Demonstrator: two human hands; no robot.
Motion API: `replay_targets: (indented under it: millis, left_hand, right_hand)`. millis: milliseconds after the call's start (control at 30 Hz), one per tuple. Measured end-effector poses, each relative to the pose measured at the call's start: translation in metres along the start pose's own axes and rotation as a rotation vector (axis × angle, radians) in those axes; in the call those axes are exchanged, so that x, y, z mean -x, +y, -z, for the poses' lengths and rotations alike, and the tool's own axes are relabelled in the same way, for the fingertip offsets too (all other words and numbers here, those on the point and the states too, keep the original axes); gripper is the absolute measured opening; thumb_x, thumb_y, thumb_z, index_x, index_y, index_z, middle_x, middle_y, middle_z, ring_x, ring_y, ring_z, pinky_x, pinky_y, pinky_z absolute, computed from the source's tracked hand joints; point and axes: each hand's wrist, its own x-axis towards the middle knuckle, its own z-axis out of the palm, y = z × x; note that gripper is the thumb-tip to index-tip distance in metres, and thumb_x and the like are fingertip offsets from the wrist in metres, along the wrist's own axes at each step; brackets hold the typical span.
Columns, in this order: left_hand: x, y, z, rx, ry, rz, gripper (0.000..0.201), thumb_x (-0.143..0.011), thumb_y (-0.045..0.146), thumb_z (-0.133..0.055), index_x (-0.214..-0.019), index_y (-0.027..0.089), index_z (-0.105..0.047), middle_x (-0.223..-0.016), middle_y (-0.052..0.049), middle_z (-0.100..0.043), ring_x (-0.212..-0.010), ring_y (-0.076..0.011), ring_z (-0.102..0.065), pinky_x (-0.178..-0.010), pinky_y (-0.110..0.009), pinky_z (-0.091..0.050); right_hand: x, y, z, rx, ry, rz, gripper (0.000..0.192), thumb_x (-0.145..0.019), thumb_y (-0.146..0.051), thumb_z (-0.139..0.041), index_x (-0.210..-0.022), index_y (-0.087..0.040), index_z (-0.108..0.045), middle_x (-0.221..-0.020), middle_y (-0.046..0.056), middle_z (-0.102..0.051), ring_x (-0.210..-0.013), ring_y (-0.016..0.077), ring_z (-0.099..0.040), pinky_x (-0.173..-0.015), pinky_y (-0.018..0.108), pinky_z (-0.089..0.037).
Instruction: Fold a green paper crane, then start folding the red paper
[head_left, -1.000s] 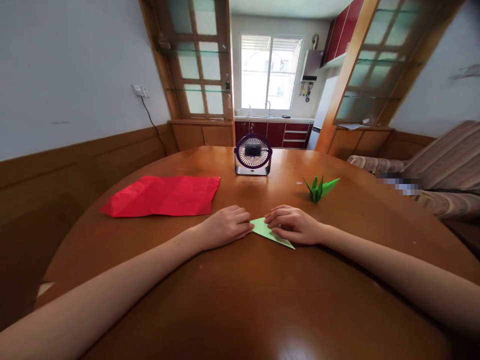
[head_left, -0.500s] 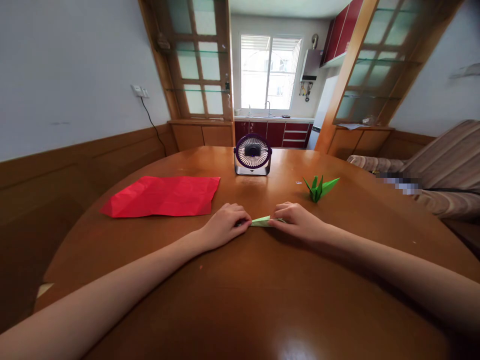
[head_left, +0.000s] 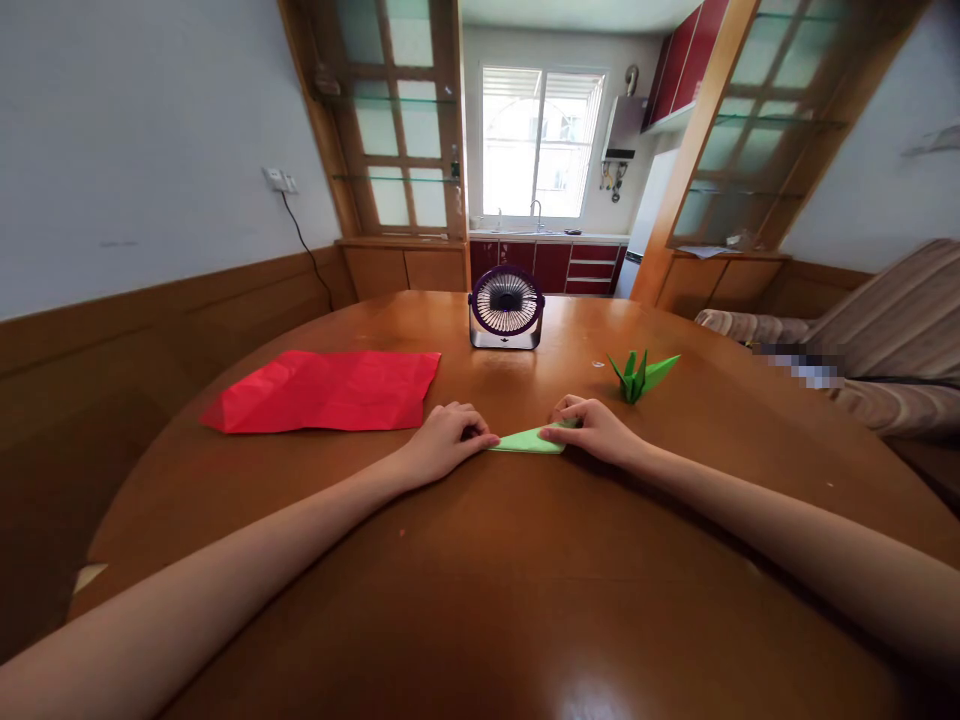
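Note:
A light green piece of folded paper (head_left: 523, 441) lies low over the table between my hands, narrow at its left end and wider at the right. My left hand (head_left: 448, 440) pinches the pointed left tip between thumb and fingers. At the wider end, my right hand (head_left: 596, 430) grips the paper with its thumb on the near face; the fingers hide part of that end. Beyond my right hand stands a darker green origami crane (head_left: 634, 378) with its wings and points raised.
A creased red paper sheet (head_left: 322, 392) lies on the wooden table (head_left: 480, 600) at the left. A small purple fan (head_left: 506, 303) stands at the far middle. A striped sofa (head_left: 892, 330) is at the right, and glass-door cabinets flank the kitchen window (head_left: 536, 142).
The folded paper now shows more of its face, lying flatter and wider between my hands. My left hand has shifted slightly left, and my right hand a little to the right.

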Motion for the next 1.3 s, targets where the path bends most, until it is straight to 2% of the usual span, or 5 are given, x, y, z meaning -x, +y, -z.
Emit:
replay_targets:
  millis: [433,567,700,1033,1300]
  left_hand:
    - [0.001,-0.008,0.007,0.070,-0.064,0.090,0.025,-0.082,0.042,-0.063,-0.077,0.018,-0.070,-0.099,-0.006,-0.057,-0.098,-0.0225,-0.055,-0.088,-0.038,-0.043]
    - [0.002,-0.006,0.006,0.039,-0.046,0.081,0.024,-0.082,0.040,-0.063,-0.077,0.018,-0.069,-0.100,-0.006,-0.058,-0.100,-0.0232,-0.054,-0.090,-0.040,-0.041]
    - [0.003,-0.004,0.006,0.051,-0.015,0.104,0.022,-0.080,0.040,-0.066,-0.085,0.019,-0.068,-0.099,-0.006,-0.059,-0.097,-0.0221,-0.055,-0.089,-0.040,-0.042]
    - [0.008,0.002,0.009,0.088,-0.041,0.041,0.017,-0.079,0.036,-0.068,-0.085,0.021,-0.072,-0.098,-0.005,-0.060,-0.097,-0.0219,-0.056,-0.087,-0.038,-0.044]
    - [0.009,0.004,0.004,0.015,-0.037,0.020,0.015,-0.085,0.035,-0.063,-0.086,0.021,-0.069,-0.099,-0.005,-0.060,-0.100,-0.0233,-0.054,-0.089,-0.041,-0.041]
  right_hand:
    - [0.002,-0.001,-0.003,0.214,0.070,-0.003,0.029,-0.080,-0.042,-0.067,-0.073,-0.014,-0.064,-0.084,0.004,-0.059,-0.077,0.0168,-0.054,-0.073,0.032,-0.043]
    - [0.005,-0.002,-0.006,0.193,0.126,0.057,0.025,-0.081,-0.033,-0.068,-0.095,-0.015,-0.061,-0.092,0.006,-0.060,-0.081,0.0171,-0.056,-0.074,0.031,-0.046]
    - [0.008,-0.006,-0.007,0.250,0.142,0.204,0.027,-0.086,-0.030,-0.064,-0.109,-0.017,-0.060,-0.111,0.010,-0.059,-0.102,0.0212,-0.057,-0.091,0.037,-0.045]
    - [0.009,-0.013,-0.004,0.416,-0.060,0.342,0.029,-0.096,-0.032,-0.050,-0.117,-0.017,-0.063,-0.106,0.010,-0.066,-0.101,0.0224,-0.059,-0.095,0.043,-0.040]
    - [0.008,-0.031,0.004,0.283,-0.217,0.150,0.023,-0.088,-0.031,-0.059,-0.101,-0.017,-0.072,-0.093,0.007,-0.064,-0.081,0.0167,-0.060,-0.075,0.030,-0.046]
